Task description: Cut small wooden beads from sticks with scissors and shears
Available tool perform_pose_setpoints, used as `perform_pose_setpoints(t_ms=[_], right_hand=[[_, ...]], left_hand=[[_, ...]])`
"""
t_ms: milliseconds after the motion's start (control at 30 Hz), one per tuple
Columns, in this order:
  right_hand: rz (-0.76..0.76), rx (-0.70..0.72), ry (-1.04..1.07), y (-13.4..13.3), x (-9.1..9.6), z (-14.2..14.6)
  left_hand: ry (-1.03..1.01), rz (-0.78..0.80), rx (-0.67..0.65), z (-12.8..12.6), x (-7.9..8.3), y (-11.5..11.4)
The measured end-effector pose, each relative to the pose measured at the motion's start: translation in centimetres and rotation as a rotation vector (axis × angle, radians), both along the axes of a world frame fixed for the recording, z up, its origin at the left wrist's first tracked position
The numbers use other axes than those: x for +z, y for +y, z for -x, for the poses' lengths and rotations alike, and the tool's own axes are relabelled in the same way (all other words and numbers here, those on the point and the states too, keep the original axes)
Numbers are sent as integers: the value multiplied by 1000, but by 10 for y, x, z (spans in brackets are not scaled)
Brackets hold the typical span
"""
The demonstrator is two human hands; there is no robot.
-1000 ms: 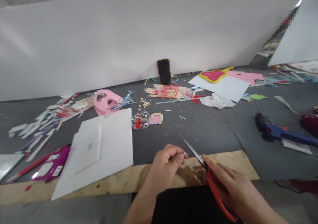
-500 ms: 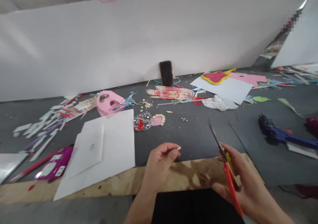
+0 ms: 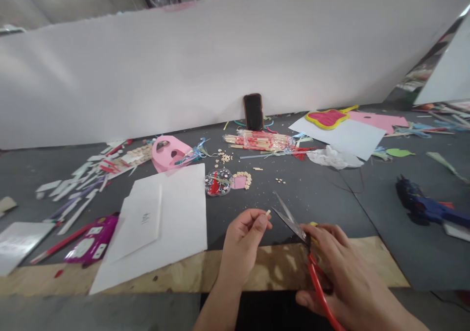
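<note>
My left hand (image 3: 244,238) pinches a tiny pale wooden piece (image 3: 268,213) between thumb and forefinger, over the near edge of the dark mat. My right hand (image 3: 341,277) grips red-handled scissors (image 3: 297,228). Their blades are parted and point up-left, with the tips right beside the pale piece. A small pink pad ringed with wooden beads (image 3: 241,180) lies further back, next to a clear round box of googly eyes (image 3: 218,182).
White paper sheets (image 3: 165,218) lie to the left, with a magenta packet (image 3: 91,238) and paper strips (image 3: 69,194) beyond. A pack of sticks (image 3: 260,140), a phone (image 3: 253,111), a pink mask (image 3: 171,152) and a blue glue gun (image 3: 426,206) sit around. A bare wooden board edge (image 3: 176,272) runs near me.
My right hand swung the scissors out to the right, then back in; the blades now sit open at the pale piece. My left hand has lifted slightly, still pinching.
</note>
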State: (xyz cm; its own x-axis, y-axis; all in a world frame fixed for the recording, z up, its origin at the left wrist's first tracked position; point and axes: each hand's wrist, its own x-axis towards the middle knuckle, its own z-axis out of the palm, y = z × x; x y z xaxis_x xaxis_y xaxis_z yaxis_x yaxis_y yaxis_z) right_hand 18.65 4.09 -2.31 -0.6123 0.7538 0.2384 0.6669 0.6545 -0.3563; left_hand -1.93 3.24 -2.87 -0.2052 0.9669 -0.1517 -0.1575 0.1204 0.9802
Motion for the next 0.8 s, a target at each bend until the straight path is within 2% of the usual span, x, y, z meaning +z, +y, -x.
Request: perform_pose_setpoints(t_ms=[167,333,500,800], right_hand=[[-34,-13,-49,3,-6,1],[34,-24,-37,4,-9,4],[217,-30,14,4,-4,5],[442,-5,194,1,8,6]], left_hand=[[-49,-14,3,0,1,1],[-31,-15,-52,2,4,3],[57,4,-143,4,2,4],[1,67,-226,4,5,6]])
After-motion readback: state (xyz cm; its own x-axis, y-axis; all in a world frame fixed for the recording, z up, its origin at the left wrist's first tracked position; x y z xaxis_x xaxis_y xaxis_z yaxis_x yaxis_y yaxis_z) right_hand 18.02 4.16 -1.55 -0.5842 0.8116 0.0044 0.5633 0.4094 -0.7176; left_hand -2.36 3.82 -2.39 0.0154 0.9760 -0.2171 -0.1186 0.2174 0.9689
